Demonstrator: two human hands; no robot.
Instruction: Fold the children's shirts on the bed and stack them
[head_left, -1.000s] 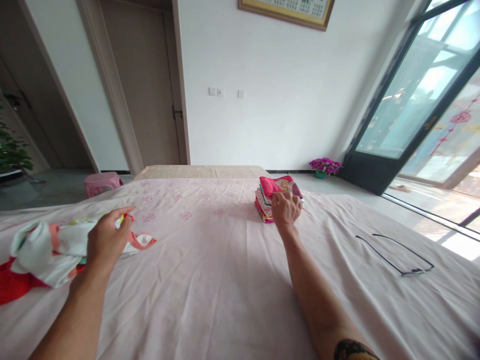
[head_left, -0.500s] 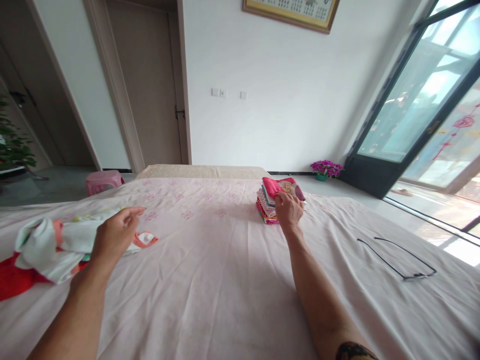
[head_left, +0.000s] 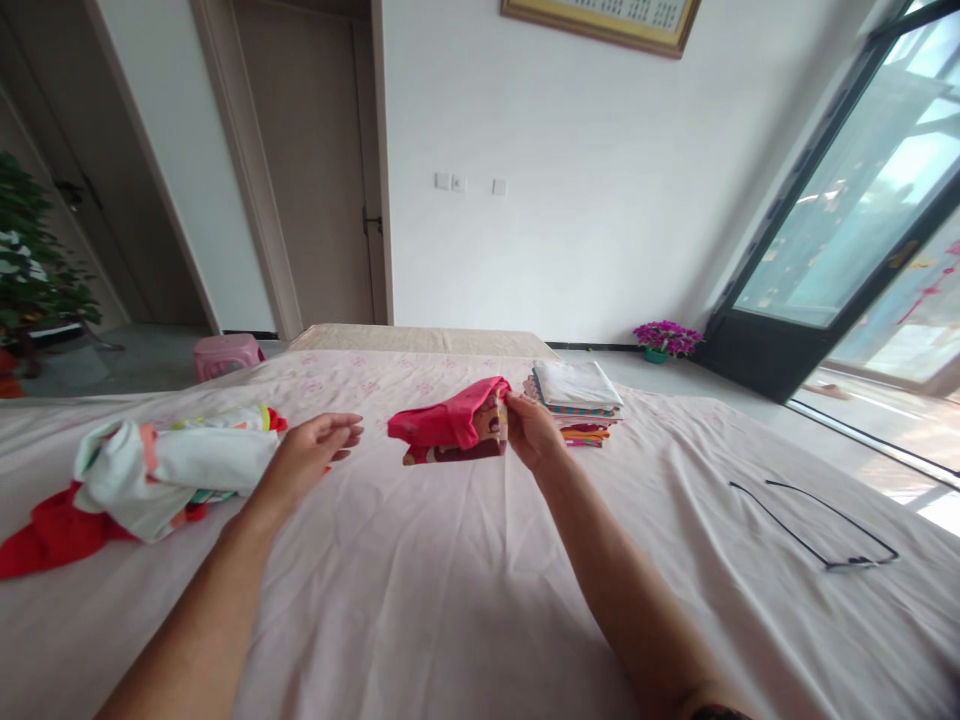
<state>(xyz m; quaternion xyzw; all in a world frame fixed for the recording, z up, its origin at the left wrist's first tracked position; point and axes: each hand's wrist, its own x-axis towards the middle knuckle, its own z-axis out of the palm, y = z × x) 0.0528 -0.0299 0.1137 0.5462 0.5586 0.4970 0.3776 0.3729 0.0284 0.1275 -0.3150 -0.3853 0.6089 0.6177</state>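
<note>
Head view: red cloth (head_left: 442, 423), long axis left-right, free end toward left hand (head_left: 306, 450). Right hand (head_left: 534, 430) pinches its right end; left is empty, unclenched.

One head-worn camera looked forward and down from above the near part of the pink sheet (head_left: 427, 610), close enough to take in the left hand (head_left: 313, 447) and right hand (head_left: 534, 430) over it. It faced across the sheet to the white wall (head_left: 562, 120) beyond, with a brown door (head_left: 300, 150) past the sheet's far left and a glass door (head_left: 817, 220) past its far right.
</note>
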